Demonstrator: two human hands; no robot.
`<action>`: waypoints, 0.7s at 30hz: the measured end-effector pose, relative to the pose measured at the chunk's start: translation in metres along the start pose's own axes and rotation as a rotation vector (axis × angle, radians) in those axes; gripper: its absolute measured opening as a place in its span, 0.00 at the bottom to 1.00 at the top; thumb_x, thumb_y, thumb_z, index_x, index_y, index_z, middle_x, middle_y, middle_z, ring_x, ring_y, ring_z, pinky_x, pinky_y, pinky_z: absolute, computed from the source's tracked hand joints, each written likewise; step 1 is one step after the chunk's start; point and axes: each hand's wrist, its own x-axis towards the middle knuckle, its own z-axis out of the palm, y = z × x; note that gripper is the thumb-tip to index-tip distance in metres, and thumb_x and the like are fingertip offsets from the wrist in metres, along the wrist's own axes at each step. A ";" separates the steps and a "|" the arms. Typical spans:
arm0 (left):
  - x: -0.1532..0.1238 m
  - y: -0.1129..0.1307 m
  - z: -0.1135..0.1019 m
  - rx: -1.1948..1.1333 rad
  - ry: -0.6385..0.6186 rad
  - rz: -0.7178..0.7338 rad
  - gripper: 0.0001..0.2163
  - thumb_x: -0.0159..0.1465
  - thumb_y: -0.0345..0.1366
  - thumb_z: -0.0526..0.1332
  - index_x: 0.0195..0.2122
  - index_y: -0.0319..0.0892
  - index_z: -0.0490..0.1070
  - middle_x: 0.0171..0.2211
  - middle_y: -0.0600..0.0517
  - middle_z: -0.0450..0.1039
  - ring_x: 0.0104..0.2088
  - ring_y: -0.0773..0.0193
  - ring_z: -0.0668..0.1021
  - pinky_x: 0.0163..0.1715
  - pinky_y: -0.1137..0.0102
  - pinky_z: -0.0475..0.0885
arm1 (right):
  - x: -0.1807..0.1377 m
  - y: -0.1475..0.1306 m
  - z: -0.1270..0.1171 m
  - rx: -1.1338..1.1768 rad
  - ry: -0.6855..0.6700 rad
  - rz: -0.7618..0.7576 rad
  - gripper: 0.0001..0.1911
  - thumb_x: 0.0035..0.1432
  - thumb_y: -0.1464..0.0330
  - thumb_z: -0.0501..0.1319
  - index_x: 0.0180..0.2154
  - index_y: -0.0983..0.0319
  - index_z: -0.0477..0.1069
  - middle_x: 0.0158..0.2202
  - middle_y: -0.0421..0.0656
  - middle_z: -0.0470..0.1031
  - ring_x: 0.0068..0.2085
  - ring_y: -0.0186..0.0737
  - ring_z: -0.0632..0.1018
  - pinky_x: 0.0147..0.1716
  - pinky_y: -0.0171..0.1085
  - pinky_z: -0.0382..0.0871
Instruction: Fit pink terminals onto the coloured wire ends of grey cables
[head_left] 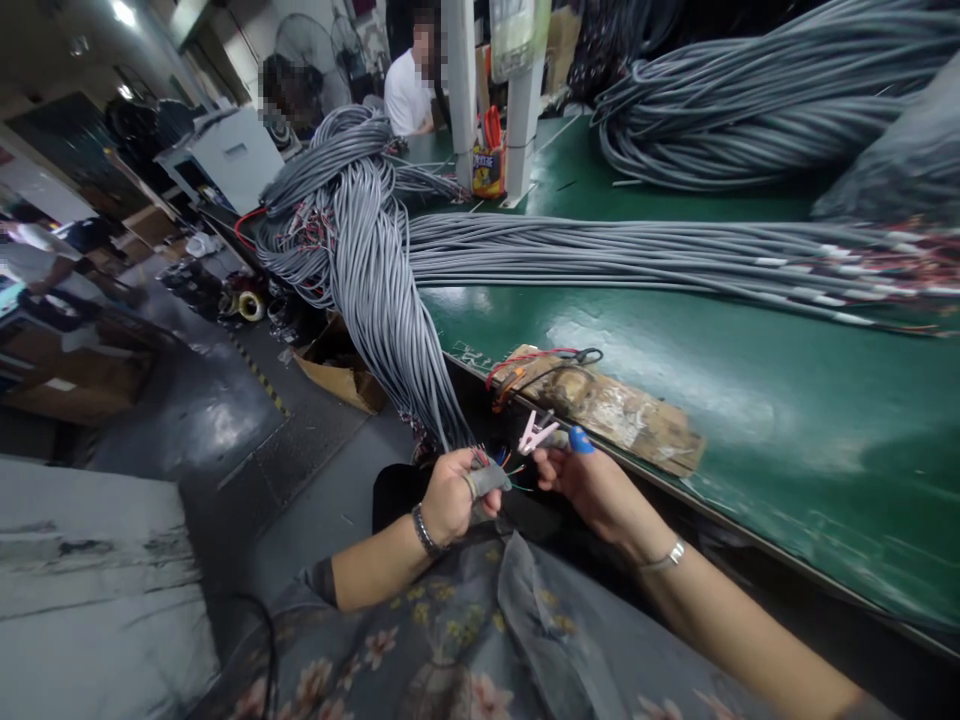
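Note:
My left hand is closed around the end of a grey cable, from which thin coloured wires stick out past the fingertips. A grey cover wraps its thumb. To the right, my right hand has its fingers bent in a pinch, with blue wrapping on a fingertip. Its fingers close on a pink clip with spread arms, level with the bench edge. Just beyond lies a worn wooden board with red and black leads at its left end. A thick bundle of grey cables hangs over the edge toward my left hand.
Across the green bench runs a long row of grey cables with stripped ends at right. Coiled grey cable sits at the back. A post rises beside red-handled pliers. An open cardboard box stands below; a person is behind.

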 end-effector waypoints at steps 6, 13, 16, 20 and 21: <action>0.008 0.002 0.004 -0.024 -0.125 -0.066 0.16 0.43 0.46 0.69 0.18 0.39 0.66 0.10 0.54 0.65 0.10 0.72 0.63 0.12 0.75 0.57 | 0.013 -0.004 0.012 -0.023 -0.074 -0.108 0.28 0.39 0.42 0.67 0.25 0.61 0.75 0.20 0.38 0.69 0.23 0.33 0.67 0.23 0.33 0.65; 0.013 0.009 0.012 -0.061 -0.134 -0.113 0.17 0.39 0.46 0.69 0.17 0.40 0.65 0.08 0.56 0.63 0.09 0.72 0.61 0.10 0.75 0.56 | 0.016 0.004 0.019 0.151 -0.069 -0.115 0.27 0.37 0.44 0.69 0.26 0.61 0.76 0.22 0.38 0.72 0.24 0.33 0.68 0.25 0.33 0.66; 0.014 0.007 0.012 -0.051 -0.137 -0.125 0.16 0.39 0.45 0.69 0.17 0.40 0.65 0.09 0.56 0.63 0.09 0.72 0.62 0.10 0.75 0.55 | 0.018 0.005 0.020 0.197 -0.050 -0.127 0.24 0.38 0.47 0.71 0.27 0.60 0.77 0.23 0.38 0.73 0.25 0.33 0.69 0.25 0.33 0.67; 0.014 0.004 0.011 -0.021 -0.144 -0.128 0.16 0.40 0.45 0.68 0.17 0.39 0.66 0.09 0.54 0.64 0.09 0.72 0.62 0.10 0.75 0.55 | 0.019 0.006 0.020 0.233 -0.033 -0.100 0.24 0.37 0.47 0.71 0.27 0.61 0.77 0.23 0.38 0.74 0.25 0.33 0.70 0.26 0.32 0.68; 0.014 0.004 0.011 -0.014 -0.141 -0.122 0.16 0.40 0.45 0.68 0.17 0.39 0.66 0.09 0.54 0.64 0.09 0.72 0.62 0.11 0.75 0.55 | 0.018 0.006 0.020 0.240 -0.039 -0.093 0.25 0.37 0.47 0.72 0.27 0.61 0.77 0.23 0.39 0.74 0.24 0.33 0.71 0.26 0.32 0.68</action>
